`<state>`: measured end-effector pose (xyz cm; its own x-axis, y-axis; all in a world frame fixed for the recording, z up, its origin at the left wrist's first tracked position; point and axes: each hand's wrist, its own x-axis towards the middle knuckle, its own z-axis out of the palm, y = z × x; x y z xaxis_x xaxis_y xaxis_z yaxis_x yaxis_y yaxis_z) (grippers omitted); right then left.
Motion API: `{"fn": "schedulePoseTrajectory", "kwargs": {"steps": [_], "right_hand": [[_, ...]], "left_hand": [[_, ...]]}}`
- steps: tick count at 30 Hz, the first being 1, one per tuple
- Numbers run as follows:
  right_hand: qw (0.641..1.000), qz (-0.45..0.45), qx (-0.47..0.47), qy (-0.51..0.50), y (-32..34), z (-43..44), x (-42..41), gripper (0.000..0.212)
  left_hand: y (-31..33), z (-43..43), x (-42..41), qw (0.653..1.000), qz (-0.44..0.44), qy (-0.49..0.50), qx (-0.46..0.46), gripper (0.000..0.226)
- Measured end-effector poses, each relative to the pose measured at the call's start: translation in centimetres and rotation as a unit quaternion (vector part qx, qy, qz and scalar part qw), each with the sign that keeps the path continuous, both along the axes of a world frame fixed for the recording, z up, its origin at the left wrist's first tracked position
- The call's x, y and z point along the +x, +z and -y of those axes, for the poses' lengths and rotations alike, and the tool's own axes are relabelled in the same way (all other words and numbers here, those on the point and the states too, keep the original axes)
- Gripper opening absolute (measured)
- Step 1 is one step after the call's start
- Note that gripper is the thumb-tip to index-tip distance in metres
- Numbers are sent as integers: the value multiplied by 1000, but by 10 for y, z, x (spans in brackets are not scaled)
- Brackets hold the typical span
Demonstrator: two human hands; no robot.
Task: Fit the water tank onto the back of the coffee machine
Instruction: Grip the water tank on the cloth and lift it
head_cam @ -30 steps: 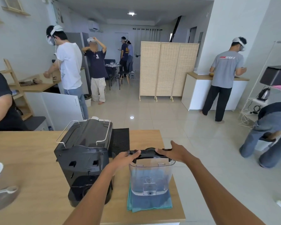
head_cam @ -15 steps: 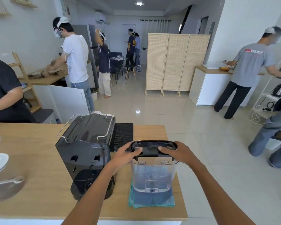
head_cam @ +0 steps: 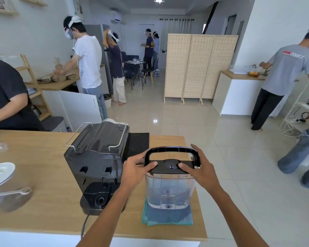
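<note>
A clear water tank (head_cam: 169, 190) with a black lid and a raised black handle stands upright on a folded teal cloth (head_cam: 167, 218) near the counter's right end. My left hand (head_cam: 136, 171) grips the lid's left side, thumb on top. My right hand (head_cam: 197, 171) holds the right side, fingers around the handle's corner. Just left of the tank stands the black coffee machine (head_cam: 95, 161), its back facing me, with the round socket on its base exposed. Tank and machine are apart.
The wooden counter (head_cam: 43, 175) ends just right of the cloth. A black mat (head_cam: 139, 142) lies behind the machine. A jar with a white lid (head_cam: 0, 173) and a spoon sits at far left. A power cord (head_cam: 85, 223) hangs over the front edge. Several people stand around.
The tank's handle has swung up from flat to upright. My hands have shifted from the handle to both sides of the lid. The tank stays on the cloth.
</note>
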<state>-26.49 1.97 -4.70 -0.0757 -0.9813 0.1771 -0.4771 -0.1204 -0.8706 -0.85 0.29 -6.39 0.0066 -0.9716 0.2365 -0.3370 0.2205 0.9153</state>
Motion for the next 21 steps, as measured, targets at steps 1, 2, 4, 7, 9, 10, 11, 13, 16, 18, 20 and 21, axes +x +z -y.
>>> {"fn": "schedulePoseTrajectory", "kwargs": {"steps": [1,2,4,7,9,10,11,13,16,18,20,21], "right_hand": [[1000,-2,-3,-3,0,-1,0,83],[1000,-4,-3,-5,0,-2,0,82],[1000,1,6,6,0,-3,0,83],[999,12,38,15,3,-2,0,85],[998,6,60,9,4,-1,1,87],[998,1,66,6,4,-2,2,88],[998,-1,68,2,4,-2,2,89],[998,5,67,-7,4,-4,3,90],[998,21,54,-21,7,-6,8,78],[998,31,44,-31,9,-8,11,72],[998,39,38,-35,10,-10,14,71],[998,41,35,-37,10,-10,14,71]], "left_hand": [[1,-1,-1,1000,-4,11,-7,50],[2,-1,-2,1000,-16,22,-9,47],[3,-2,-3,999,-36,34,-11,42],[2,-3,-4,999,-31,29,-27,44],[1,-7,-6,999,-37,15,-17,49],[1,-10,-8,999,-45,13,-10,53],[2,-12,-11,998,-54,15,-4,54],[7,-16,-17,997,-78,27,6,56],[12,-15,-24,991,-111,55,45,56],[12,-13,-29,989,-113,76,61,56],[12,-11,-33,988,-96,103,64,55],[12,-12,-35,988,-92,109,67,53]]}}
